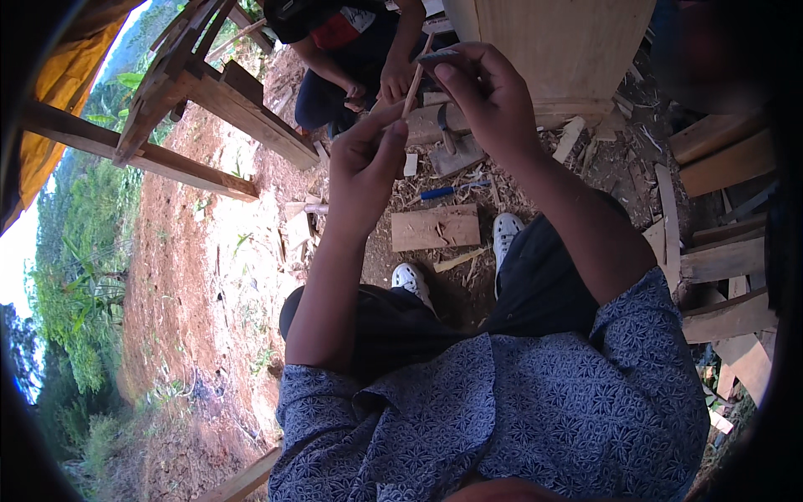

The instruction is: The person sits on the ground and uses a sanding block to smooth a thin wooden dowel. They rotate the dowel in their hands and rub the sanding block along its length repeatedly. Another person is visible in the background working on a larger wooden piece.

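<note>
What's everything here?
Stick: one, tan, upper middle
Small thing: one, grey, upper middle
Board: one, tan, middle
Blue tool: one, blue, middle
Flat tool: one, grey, upper middle
Panel: one, tan, top
Wood pieces: many, brown, right
Beams: several, brown, upper left
Tarp: one, orange, left
Trees: many, green, left
Co-worker: one, dark clothes, top
Shoes: two, white, near board
Shirt: one, blue, bottom
Left hand: one, pinching stick
Right hand: one, holding small thing

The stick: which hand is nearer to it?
Left hand: it grips the stick by its lower part. The right hand is right of its upper part, holding a dark object.
</note>
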Tool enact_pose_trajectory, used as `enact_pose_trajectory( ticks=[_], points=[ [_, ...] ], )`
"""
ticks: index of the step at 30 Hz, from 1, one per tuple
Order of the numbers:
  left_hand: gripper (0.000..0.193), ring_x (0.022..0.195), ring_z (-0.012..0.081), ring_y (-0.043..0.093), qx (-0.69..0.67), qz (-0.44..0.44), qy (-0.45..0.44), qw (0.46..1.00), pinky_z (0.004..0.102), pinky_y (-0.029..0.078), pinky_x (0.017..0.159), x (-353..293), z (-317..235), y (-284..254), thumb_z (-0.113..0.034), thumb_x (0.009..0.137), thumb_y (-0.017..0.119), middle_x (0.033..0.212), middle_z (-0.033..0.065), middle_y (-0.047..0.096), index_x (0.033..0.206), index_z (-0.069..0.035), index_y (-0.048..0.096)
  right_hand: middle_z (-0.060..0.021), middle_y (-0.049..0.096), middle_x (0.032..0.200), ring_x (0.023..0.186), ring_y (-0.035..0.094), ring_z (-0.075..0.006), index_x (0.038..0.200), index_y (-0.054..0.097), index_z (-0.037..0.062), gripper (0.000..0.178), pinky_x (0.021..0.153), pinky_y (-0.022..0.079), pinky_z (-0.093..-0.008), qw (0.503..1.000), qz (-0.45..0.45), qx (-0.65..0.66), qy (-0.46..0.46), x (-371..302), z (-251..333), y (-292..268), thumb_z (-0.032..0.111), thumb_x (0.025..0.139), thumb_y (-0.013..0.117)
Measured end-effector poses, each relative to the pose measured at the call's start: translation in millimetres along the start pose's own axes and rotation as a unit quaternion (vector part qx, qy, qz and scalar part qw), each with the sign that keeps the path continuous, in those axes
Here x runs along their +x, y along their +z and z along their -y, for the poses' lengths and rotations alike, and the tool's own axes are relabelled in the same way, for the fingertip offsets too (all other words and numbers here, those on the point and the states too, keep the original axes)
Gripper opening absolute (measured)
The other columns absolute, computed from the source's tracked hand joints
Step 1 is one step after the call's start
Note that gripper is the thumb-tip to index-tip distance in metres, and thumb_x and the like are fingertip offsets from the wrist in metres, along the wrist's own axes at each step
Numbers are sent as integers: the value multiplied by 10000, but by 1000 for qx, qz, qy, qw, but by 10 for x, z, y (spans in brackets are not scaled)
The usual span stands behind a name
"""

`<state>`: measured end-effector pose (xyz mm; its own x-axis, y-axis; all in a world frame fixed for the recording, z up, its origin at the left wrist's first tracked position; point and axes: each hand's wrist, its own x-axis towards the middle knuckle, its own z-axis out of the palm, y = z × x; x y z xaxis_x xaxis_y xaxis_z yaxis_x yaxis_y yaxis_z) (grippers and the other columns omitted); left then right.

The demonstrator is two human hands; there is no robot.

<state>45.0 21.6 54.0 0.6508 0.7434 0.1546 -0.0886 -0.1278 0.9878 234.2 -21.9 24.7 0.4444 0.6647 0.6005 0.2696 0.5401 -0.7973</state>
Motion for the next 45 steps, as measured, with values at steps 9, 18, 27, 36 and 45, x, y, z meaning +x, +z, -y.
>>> enact_pose_trajectory(
  ticks=[9, 18, 27, 36, 45],
  points=[
    [301, 544, 3, 425, 18, 5, -10, 1000, 192, 320, 503, -14, -42, 31, -137, 1036, 548, 653, -73, 496, 1273, 21, 645, 22, 621, 876, 684, 531, 9, 1187, 584, 55, 253, 545, 397, -166, 999, 16, 27, 36, 15, 51, -43, 256, 1034, 597],
    [308, 527, 13, 427, 27, 11, -20, 999, 194, 321, 499, -14, -71, 18, -156, 1047, 525, 629, -58, 510, 1268, 18, 650, -10, 601, 828, 699, 572, -63, 1158, 570, 50, 250, 601, 448, -219, 989, -5, 111, 97, -11, 32, 3, 263, 1028, 590],
    [310, 635, -25, 435, 40, -27, 21, 999, 178, 320, 541, 10, 112, 55, -95, 1029, 538, 752, -75, 559, 1299, 26, 631, -65, 658, 889, 856, 677, -161, 950, 633, 25, 149, 729, 523, -311, 994, 21, -71, -74, -125, -10, 165, 80, 879, 752],
    [313, 651, -15, 444, 60, -34, 31, 997, 184, 337, 553, 4, 197, 65, -79, 1013, 562, 757, -68, 563, 1299, 31, 630, -41, 652, 840, 827, 647, -124, 908, 652, 44, 107, 745, 504, -295, 996, 7, -90, -26, -14, 1, 107, 118, 917, 730],
    [319, 631, -10, 438, 95, -48, 42, 993, 191, 340, 542, 13, 231, 93, -82, 998, 589, 725, -72, 547, 1287, 43, 635, -39, 665, 819, 785, 662, -126, 869, 637, 42, 152, 709, 517, -287, 994, 7, -105, -1, 125, -63, 55, 153, 933, 718]
  ],
)
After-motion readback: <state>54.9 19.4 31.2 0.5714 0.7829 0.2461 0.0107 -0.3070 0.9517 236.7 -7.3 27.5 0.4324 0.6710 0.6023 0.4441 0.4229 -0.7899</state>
